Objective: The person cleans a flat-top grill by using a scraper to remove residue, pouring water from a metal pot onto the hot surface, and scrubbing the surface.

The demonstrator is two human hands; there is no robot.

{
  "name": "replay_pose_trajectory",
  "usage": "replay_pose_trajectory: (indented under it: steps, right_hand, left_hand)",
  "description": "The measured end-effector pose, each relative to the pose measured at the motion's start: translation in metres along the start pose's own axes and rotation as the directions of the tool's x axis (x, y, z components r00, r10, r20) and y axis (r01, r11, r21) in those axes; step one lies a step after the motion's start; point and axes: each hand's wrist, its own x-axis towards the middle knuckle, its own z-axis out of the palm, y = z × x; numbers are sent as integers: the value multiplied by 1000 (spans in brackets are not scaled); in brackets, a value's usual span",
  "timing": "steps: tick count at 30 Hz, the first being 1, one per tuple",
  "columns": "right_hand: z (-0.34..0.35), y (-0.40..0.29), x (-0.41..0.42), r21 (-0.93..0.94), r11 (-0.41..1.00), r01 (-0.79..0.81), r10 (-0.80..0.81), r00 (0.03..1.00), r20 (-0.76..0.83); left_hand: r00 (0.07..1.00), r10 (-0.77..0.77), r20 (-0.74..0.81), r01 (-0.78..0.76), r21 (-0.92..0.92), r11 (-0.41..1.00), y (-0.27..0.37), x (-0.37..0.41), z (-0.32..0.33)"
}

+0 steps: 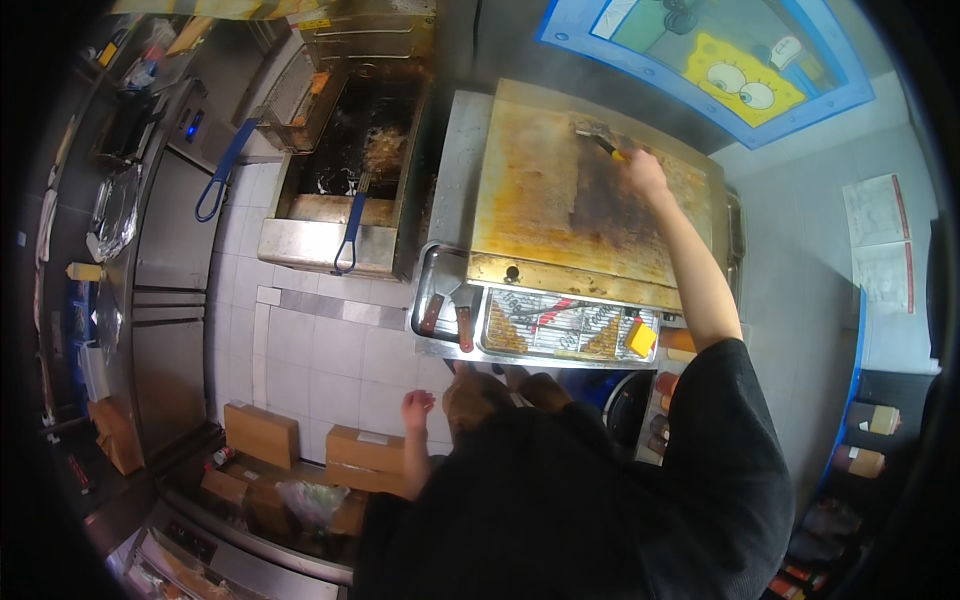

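My right hand (643, 175) is closed around the black-and-yellow handle of a griddle scraper (598, 139). The scraper's metal head rests on the far part of a flat-top griddle (525, 195), beside some dark scraped residue. Brown and yellow grease stains cover the griddle, with a darker patch in its middle. Down at my side, my left hand (418, 409) hangs over the floor with loosely curled fingers and nothing in it. Before the griddle's front edge, a metal tray (420, 300) bears two wooden-handled spatulas (448, 300).
Left of the griddle is a deep fryer (330, 236) with dark oil and blue-handled baskets (292, 97). A wire-racked pan (555, 322) holds a yellow block (640, 340). Cardboard boxes (261, 435) stand behind on the tiled floor (330, 330). Sauce bottles (862, 460) line the right.
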Motion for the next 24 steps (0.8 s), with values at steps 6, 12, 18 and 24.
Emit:
replay_pose_trajectory:
  steps: [6, 12, 18, 24]
  right_hand:
    - [0, 53, -158, 130, 969, 208, -196, 975, -101]
    - [58, 76, -322, -59, 970, 235, -238, 970, -58]
    - [72, 9, -187, -120, 980, 158, -168, 983, -77]
    - [24, -22, 15, -69, 996, -52, 46, 996, -80]
  left_hand:
    - [960, -185, -210, 125, -269, 955, -66, -12, -18]
    - [890, 43, 453, -455, 889, 49, -197, -21, -65]
    - [822, -43, 568, -569, 822, -12, -130, 25, -24]
    - [981, 48, -186, 44, 457, 889, -120, 79, 17]
